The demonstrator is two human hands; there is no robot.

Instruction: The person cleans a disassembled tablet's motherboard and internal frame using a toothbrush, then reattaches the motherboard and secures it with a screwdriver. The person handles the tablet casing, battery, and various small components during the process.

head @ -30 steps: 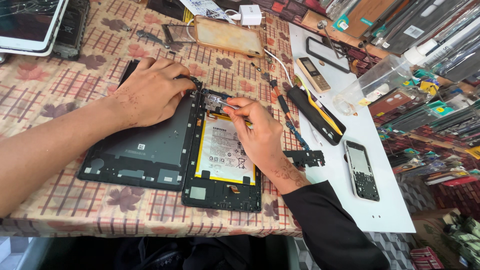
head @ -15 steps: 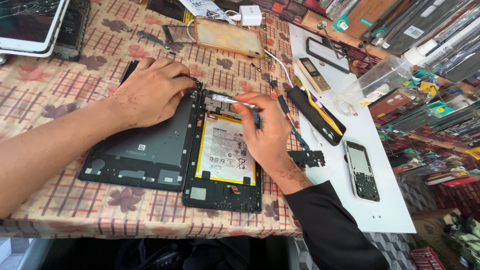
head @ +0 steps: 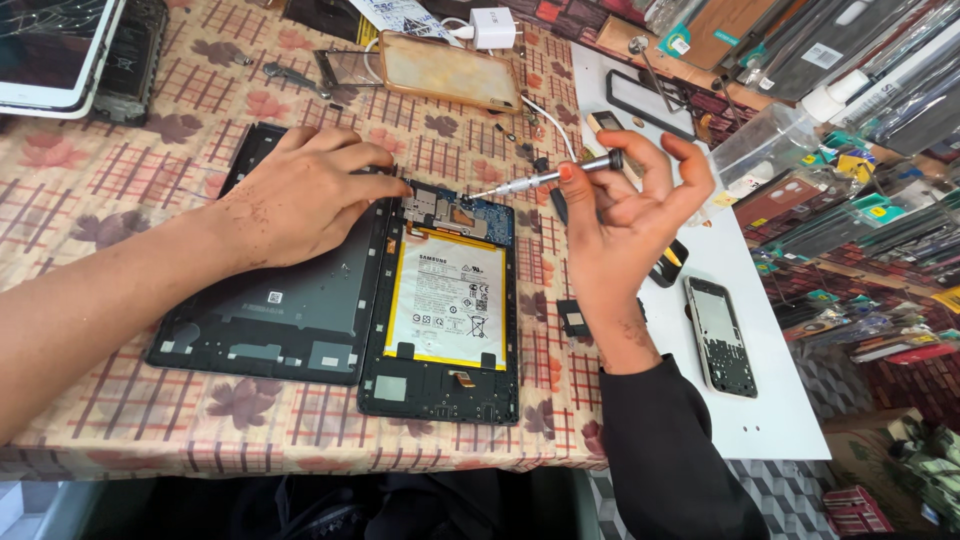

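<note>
1. Pinching a slim screwdriver (head: 545, 178), the right hand (head: 625, 215) holds its tip down on the blue circuit board (head: 458, 213) of the opened tablet (head: 440, 310)
2. Left hand (head: 300, 195) lies flat, fingers closed on nothing, touching the board's edge
3. White rectangular battery label (head: 448, 298), yellow-bordered, sits mid-tablet on the counter (head: 120, 400)
4. Dark back cover (head: 280, 320) lies just beside it
5. Packaged parts with yellow and green labels (head: 860, 215) crowd the right side
</note>
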